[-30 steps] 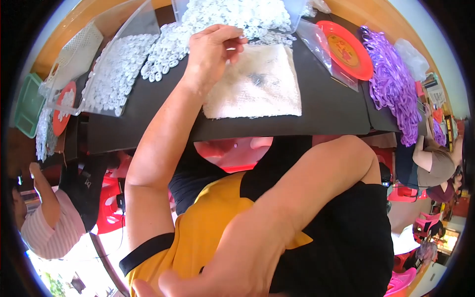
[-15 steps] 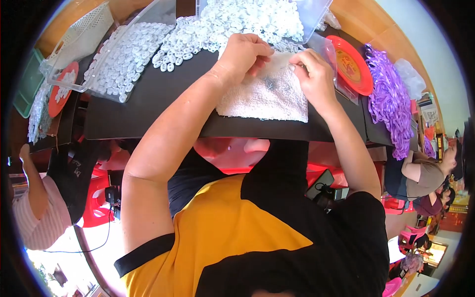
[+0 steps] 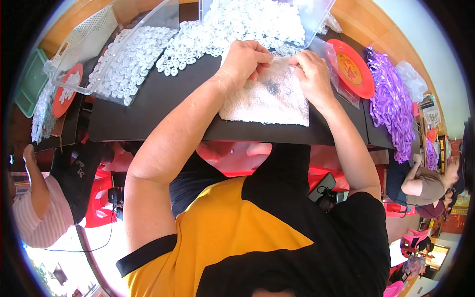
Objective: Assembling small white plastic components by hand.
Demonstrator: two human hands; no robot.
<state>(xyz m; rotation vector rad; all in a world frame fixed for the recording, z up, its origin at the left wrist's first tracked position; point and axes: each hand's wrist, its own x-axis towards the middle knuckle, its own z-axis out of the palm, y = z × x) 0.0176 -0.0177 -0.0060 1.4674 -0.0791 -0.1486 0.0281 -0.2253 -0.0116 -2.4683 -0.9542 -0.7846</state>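
Observation:
A white towel [image 3: 267, 101] lies on the black table [image 3: 163, 106] in front of me, with a few small dark pieces on it. My left hand [image 3: 245, 59] and my right hand [image 3: 311, 72] meet over the towel's far edge. Their fingertips pinch together at something small and pale; I cannot tell what it is. A heap of small white rings [image 3: 237, 24] lies just beyond the hands.
Clear plastic trays [image 3: 126, 49] hold more white rings at the left. An orange plate [image 3: 354, 67] and a pile of purple strands [image 3: 391, 99] sit at the right. Other people sit at the left [image 3: 42, 208] and right [image 3: 420, 183] edges, by red stools.
My right arm came up from my lap onto the towel and joined my left hand there. Both hands have drawn together at the towel's far edge.

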